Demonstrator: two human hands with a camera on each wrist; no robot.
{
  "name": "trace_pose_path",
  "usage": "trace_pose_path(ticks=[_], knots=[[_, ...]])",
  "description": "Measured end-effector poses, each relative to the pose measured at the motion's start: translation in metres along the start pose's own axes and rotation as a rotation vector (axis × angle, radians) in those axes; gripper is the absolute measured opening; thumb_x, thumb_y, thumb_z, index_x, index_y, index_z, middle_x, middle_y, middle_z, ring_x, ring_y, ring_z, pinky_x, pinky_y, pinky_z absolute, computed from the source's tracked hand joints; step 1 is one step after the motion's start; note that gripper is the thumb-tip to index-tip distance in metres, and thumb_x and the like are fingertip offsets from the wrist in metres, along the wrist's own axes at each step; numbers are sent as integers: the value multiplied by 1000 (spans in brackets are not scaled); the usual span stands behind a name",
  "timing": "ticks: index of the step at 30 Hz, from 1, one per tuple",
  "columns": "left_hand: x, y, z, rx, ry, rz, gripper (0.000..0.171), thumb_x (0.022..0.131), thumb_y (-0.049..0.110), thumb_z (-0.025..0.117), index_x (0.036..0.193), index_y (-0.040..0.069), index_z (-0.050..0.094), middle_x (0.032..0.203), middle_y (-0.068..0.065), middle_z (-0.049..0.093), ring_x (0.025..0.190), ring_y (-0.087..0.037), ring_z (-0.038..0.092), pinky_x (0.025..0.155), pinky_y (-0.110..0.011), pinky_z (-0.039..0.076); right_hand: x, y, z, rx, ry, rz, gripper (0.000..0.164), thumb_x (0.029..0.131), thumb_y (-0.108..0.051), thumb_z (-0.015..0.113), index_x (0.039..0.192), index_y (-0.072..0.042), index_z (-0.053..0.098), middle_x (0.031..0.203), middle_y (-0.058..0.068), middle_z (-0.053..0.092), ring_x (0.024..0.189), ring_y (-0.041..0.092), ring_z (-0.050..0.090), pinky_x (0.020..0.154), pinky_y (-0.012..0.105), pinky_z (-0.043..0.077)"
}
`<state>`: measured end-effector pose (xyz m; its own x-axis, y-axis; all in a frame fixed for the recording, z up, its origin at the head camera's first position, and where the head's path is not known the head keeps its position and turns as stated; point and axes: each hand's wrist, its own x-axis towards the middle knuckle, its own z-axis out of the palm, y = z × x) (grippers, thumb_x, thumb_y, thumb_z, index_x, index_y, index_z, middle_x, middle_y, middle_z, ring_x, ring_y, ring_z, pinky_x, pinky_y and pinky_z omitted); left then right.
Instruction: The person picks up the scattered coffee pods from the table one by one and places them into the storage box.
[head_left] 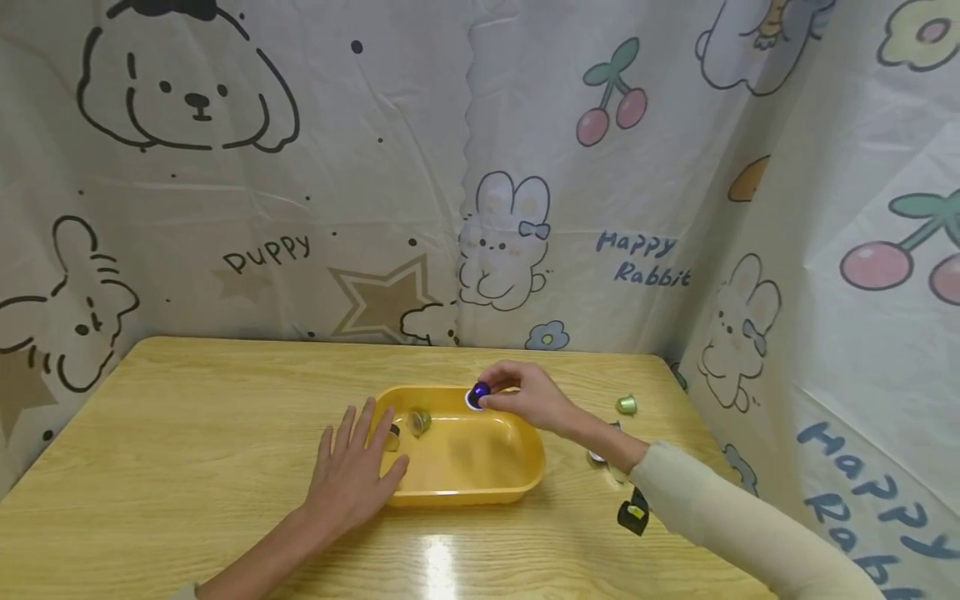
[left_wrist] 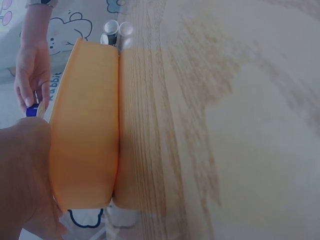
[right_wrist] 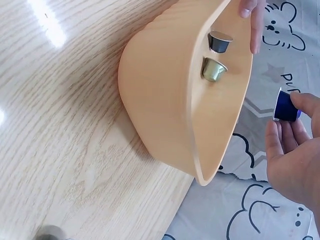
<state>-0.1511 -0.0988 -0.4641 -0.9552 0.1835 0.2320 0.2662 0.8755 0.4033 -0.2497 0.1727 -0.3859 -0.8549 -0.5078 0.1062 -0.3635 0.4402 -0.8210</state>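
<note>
Fingers (right_wrist: 273,142) of the right hand (head_left: 532,398) are pinching a purple-blue capsule (head_left: 482,388) against the thumb, parted only as far as its body, and are holding it up by the far edge of the yellow tray (head_left: 480,498); whether it is hanging inside or just outside that rim, I cannot tell. Straight and spread, the left hand (head_left: 352,479) is lying along the tray's left end, gripping no capsule, probably steadying it. Near that end, a gold-green capsule (head_left: 420,423) and a dark capsule (right_wrist: 220,44) are already sitting inside. By my reading, the step in hand is placing the purple-blue capsule with these two; the next move is calling for lowering it over the tray floor and parting the fingers. Toward the tabletop's (head_left: 225,433) far right corner a light green capsule (head_left: 627,405) is lying, with a black piece (head_left: 633,515) nearer the right edge's front stretch, perhaps awaiting their turn.
</note>
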Motion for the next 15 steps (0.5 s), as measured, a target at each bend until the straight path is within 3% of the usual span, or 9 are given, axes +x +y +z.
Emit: trace_pose_path(ticks=[7,15], knots=[[0,-1,1,-7,12,2,69,98,40,59,154,5,37,159,-25,24,143,-51,19,107,-73,15,6,9,5,-12,6,-2,24,86,-4,76,107,3,69,99,8,70,90,20,67,80,29,55],[-1,0,0,-11,8,5,68,99,39,58,154,4,37,159,-26,24,143,-51,19,107,-73,15,12,18,15,3,-29,58,23,85,-1,77,107,3,69,97,7,69,89,19,66,81,29,55]])
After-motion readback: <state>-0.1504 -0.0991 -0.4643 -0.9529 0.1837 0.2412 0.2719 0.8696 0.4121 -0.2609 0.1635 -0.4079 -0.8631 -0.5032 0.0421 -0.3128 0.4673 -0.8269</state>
